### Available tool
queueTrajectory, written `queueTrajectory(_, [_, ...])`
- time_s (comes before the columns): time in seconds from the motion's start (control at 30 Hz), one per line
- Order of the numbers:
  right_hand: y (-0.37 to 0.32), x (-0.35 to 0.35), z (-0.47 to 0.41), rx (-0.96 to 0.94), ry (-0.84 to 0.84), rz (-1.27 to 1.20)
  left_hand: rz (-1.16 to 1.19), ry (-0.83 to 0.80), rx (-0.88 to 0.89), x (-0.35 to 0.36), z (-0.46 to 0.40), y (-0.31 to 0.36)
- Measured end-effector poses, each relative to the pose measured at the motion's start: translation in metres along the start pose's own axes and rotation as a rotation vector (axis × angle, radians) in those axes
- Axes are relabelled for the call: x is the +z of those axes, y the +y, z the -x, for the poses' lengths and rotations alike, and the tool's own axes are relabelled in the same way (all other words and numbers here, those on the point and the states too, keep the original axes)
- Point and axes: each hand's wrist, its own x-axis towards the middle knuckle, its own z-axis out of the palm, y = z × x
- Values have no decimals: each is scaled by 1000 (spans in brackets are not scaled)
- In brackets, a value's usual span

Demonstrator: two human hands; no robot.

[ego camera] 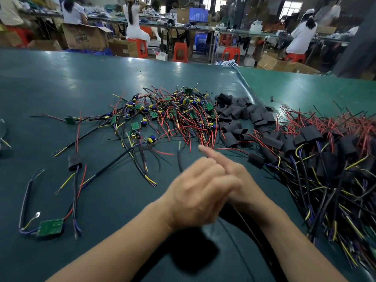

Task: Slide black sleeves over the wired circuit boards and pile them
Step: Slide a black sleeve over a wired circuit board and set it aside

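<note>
My left hand (199, 192) lies over my right hand (246, 186) at the table's near middle, both blurred and closed together. The right index finger sticks out. Thin wires (250, 231) trail from under them toward me, with a dark blurred shape (193, 251) below; what it is I cannot tell. Beyond lies a tangle of bare green wired circuit boards (173, 112). Loose black sleeves (240, 115) are heaped to its right. A big pile of sleeved boards (325, 155) fills the right side.
One sleeved board (74, 162) and one bare green board (50, 226) lie apart at the left on the dark green table (81, 82). Behind the far edge are cardboard boxes, red stools (180, 51) and seated people at other benches.
</note>
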Motion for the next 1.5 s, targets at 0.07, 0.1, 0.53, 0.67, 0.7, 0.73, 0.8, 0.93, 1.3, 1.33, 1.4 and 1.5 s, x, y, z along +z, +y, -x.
queueTrajectory(0.07, [-4,-1,3,-35,-84,-23,-6,-56,34,8,3,4])
queueTrajectory(0.1, [-5,-2,4,-32,-106,-37,-23,-55,18,10,4,3])
queueTrajectory(0.53, [-15,-5,9,107,-243,-348,-251,360,-535,-4,19,-39])
queueTrajectory(0.67, [-12,5,1,61,49,-342,-195,319,-576,-3,17,-36])
queueTrajectory(0.7, [-11,2,-1,85,121,-404,-170,325,-601,-3,16,-37])
queueTrajectory(0.73, [-10,0,-2,128,190,-489,-154,338,-629,-4,15,-38])
queueTrajectory(0.8, [-7,-4,-4,250,289,-677,-173,346,-698,-8,15,-41])
queueTrajectory(0.93, [-4,-4,-3,436,196,-626,-86,190,-858,-8,23,-46])
queueTrajectory(1.3, [-16,0,2,412,-257,-455,-19,320,-491,2,13,-18])
queueTrajectory(1.33, [-18,2,3,372,-303,-510,-9,313,-455,5,12,-15])
queueTrajectory(1.4, [-21,6,7,316,-362,-537,44,325,-417,10,11,-12])
queueTrajectory(1.5, [-24,3,8,327,-326,-548,216,404,-397,10,12,-10])
